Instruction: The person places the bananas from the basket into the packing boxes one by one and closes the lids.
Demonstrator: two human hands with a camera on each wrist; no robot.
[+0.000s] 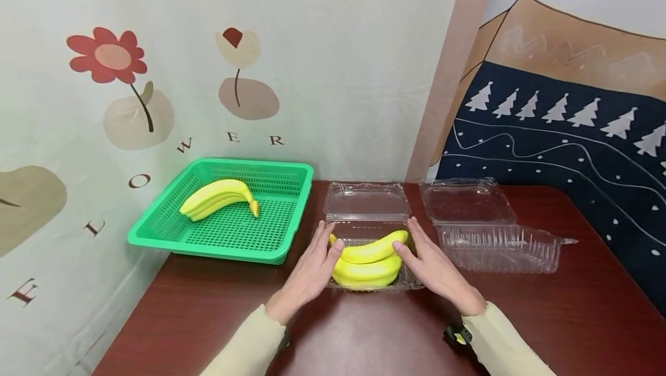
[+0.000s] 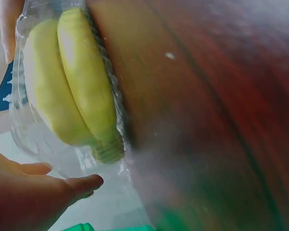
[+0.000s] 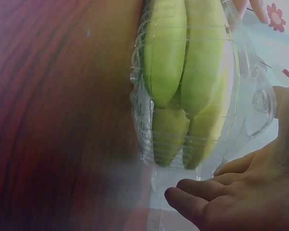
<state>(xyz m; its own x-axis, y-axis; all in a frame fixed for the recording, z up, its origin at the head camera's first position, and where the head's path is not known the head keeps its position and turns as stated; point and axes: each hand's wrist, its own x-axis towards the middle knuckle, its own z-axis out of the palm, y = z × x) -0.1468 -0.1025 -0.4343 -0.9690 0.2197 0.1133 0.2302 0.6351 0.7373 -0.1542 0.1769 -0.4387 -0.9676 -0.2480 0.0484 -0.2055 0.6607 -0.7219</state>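
Sleeves are closest to the lens, your pale left one (image 1: 247, 344) and right one (image 1: 502, 338), running up to both hands. Your left hand (image 1: 312, 266) and right hand (image 1: 442, 266) sit wide apart on either side of the clear container (image 1: 414, 284), fingers straight, not wrapped round anything. Can't tell if your thumbs actually touch the yellow bananas (image 1: 366, 272), which lie inside the base, between your hands. The lid (image 1: 366, 201) is tipped back, away from you.

What I'd worry about: that plastic looks thin, so pressing inward too hard could buckle the walls or scoot the whole thing. The upper banana's ends look high too, so if the bunch isn't nestled down, the lid might snag on it. And watch your right elbow room: the second container (image 1: 502, 249) is near that hand, so a wide swing could bump it.
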